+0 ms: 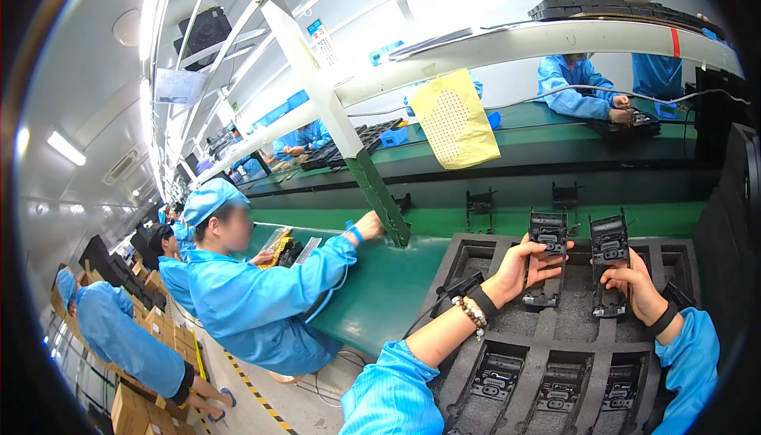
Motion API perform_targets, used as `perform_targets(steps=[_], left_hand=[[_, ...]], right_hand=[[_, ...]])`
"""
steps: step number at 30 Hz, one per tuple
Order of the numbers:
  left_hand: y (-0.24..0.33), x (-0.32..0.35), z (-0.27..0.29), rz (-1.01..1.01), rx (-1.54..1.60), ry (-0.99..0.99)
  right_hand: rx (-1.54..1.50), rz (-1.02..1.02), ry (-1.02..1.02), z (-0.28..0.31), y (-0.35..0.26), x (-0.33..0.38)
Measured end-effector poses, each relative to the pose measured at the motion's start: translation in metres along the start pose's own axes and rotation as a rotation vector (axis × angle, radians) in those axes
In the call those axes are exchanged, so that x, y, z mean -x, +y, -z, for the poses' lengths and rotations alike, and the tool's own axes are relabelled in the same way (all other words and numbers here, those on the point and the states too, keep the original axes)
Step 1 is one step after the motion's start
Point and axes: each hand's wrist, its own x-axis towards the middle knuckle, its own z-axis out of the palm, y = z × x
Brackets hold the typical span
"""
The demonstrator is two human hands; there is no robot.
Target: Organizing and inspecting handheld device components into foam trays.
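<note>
My left hand [514, 275] grips a black plastic frame-like part [547, 233], thumb at its side and fingers behind it. A similar black part [609, 243] is held upright in my right hand [632, 283], a little to the right. Both parts are over the upper compartments of a grey foam tray [533, 342]. Along the tray's near row, black parts of the same kind lie in their compartments, among them one at the left [497, 379] and one in the middle [561, 386]. A dark band circles each of my wrists.
Two more black parts, one to the left [479, 201] and one to the right [565, 195], stand on the green belt beyond the tray. A green-and-white post [361, 158] rises left of them. At left, a co-worker in blue [254, 284] reaches over the green tabletop [361, 300].
</note>
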Motion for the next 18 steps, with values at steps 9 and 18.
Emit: perform_targets(steps=[9,18], left_hand=[[0.0002,-0.0004,0.0004,0.001,-0.002,0.015],[0.0002,0.0003,-0.0032,0.002,-0.015,0.027]], right_hand=[[-0.012,-0.001,-0.001,0.0003,0.0005,-0.0008],[-0.006,-0.003,-0.012,0.0008,-0.0008,0.0001]])
